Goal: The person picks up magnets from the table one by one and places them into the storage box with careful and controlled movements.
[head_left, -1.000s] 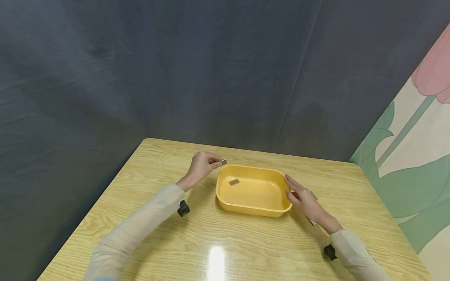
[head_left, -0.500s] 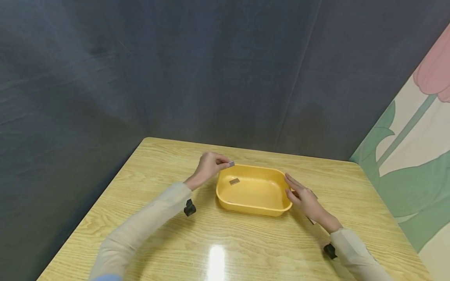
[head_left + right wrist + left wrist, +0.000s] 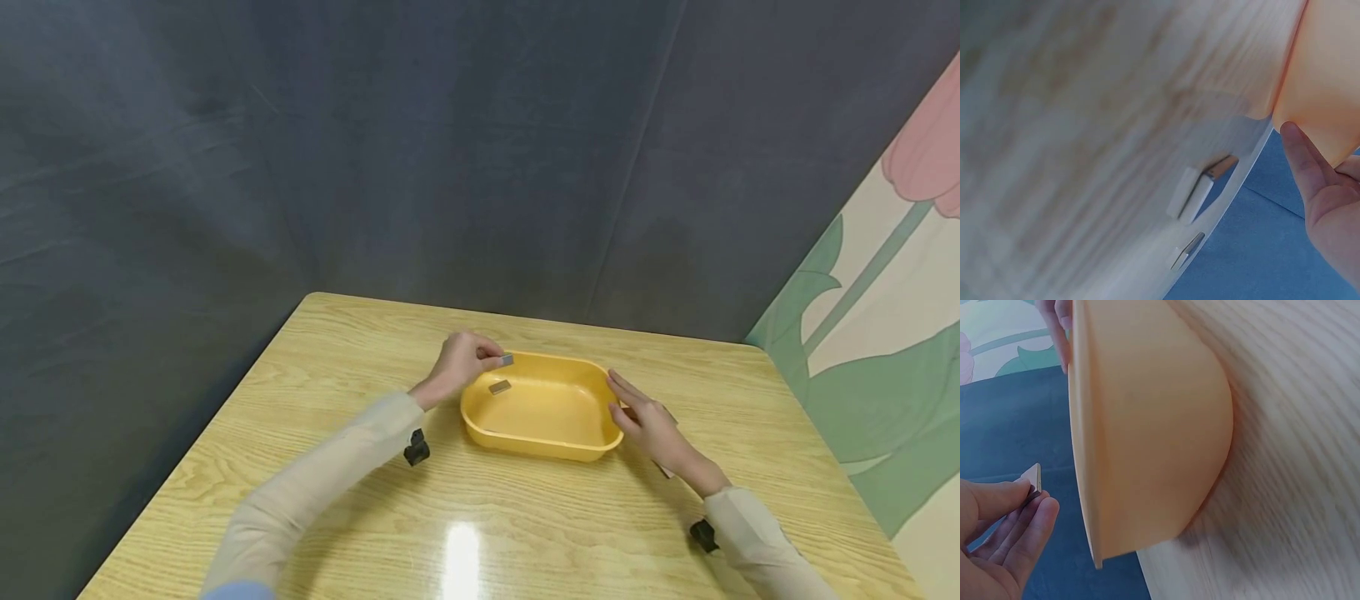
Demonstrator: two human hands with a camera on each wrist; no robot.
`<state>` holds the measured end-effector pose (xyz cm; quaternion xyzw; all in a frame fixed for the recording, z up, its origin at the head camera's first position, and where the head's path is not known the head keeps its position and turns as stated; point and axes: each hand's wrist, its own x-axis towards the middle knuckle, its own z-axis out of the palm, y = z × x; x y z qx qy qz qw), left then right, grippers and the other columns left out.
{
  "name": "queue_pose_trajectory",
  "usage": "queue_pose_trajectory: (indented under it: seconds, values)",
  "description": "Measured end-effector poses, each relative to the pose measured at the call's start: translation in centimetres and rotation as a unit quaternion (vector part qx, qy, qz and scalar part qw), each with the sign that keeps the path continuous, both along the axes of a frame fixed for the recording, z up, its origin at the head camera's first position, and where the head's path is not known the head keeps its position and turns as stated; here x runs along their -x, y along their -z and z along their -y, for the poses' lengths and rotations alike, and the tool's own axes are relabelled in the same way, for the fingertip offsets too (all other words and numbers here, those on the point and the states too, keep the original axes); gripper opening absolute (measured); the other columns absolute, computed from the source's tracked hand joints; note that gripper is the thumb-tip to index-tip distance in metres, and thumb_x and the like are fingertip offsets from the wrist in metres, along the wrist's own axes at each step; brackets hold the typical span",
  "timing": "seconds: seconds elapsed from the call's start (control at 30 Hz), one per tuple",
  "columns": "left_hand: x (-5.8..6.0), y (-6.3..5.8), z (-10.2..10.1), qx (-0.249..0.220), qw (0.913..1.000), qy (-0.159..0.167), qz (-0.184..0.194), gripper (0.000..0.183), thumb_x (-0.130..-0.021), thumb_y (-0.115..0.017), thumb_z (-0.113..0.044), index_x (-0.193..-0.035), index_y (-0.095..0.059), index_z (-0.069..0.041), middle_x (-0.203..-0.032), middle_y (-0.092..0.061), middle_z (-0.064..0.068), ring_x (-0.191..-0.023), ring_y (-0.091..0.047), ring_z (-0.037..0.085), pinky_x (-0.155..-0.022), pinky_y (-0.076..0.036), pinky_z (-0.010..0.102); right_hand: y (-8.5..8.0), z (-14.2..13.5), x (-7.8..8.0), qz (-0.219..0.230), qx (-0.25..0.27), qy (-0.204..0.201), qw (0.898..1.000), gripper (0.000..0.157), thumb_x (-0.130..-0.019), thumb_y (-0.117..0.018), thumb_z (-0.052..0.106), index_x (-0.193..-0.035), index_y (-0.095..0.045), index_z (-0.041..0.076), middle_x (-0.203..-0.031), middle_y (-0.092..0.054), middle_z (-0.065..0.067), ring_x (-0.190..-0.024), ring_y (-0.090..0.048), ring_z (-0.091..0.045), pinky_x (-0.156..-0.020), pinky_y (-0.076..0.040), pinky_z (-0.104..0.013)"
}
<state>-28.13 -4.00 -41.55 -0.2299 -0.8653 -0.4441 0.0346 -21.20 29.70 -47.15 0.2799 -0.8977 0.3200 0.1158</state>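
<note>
My left hand [image 3: 462, 364] pinches a small flat rectangular block [image 3: 507, 360] between thumb and fingertips, over the far left corner of a yellow plastic basin [image 3: 540, 451]. In the left wrist view the block [image 3: 1034, 478] shows a pale face and a dark underside, apart from the rim. A similar block [image 3: 499, 387] lies flat on the basin's floor, towards the left. At the other end, my right hand [image 3: 654, 429] rests against the rim with its fingers extended. The right wrist view has that hand's thumb [image 3: 1300, 156] straight against the outer wall.
Other small blocks lie on the wood-grain table [image 3: 420, 533] to the right of the basin, partly hidden by my right hand; the right wrist view shows a larger block [image 3: 1196, 199] and a smaller one [image 3: 1186, 251]. A dark curtain [image 3: 480, 167] hangs behind the table.
My left hand has moved to the right and slightly nearer with the block, from beside the far left rim to over the basin. The right hand stays at its end.
</note>
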Motion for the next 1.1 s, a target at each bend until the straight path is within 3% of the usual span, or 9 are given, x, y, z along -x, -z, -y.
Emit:
queue_pose_trajectory:
  seconds: [0.4,0.63,1.1]
  values:
    - [-0.8,0.6,-2.1,0.017,0.9995,0.024,0.011,0.01,-0.089,-0.074,-0.008,-0.096,-0.079,-0.003,-0.09,-0.074,0.005,-0.074,-0.068,0.014,-0.061,-0.051,0.021,0.0,-0.1,0.0,-0.003,-0.001,0.0,1.0,0.046,-0.099,-0.055,-0.002,-0.141,-0.041,-0.016,-0.149,-0.034,-0.033,-0.094,-0.069,-0.035,-0.07,-0.058,-0.031]
    - [-1.1,0.6,-3.0,0.029,0.9988,0.032,0.022,0.011,-0.089,-0.075,-0.01,-0.097,-0.079,-0.005,-0.091,-0.075,0.004,-0.075,-0.067,0.008,-0.065,-0.053,0.022,0.0,-0.2,0.0,0.0,0.004,-0.001,1.0,0.047,-0.101,-0.054,0.001,-0.142,-0.04,-0.016,-0.149,-0.034,-0.033,-0.096,-0.069,-0.037,-0.072,-0.058,-0.034]
    - [-1.4,0.8,-5.2,0.023,0.9979,0.035,0.05,0.01,-0.087,-0.078,-0.012,-0.094,-0.08,-0.006,-0.086,-0.074,0.001,-0.069,-0.065,0.005,-0.061,-0.052,0.02,0.0,-0.3,-0.1,0.003,0.004,0.003,1.0,0.047,-0.1,-0.055,0.0,-0.142,-0.04,-0.015,-0.151,-0.033,-0.03,-0.097,-0.068,-0.036,-0.072,-0.058,-0.032]
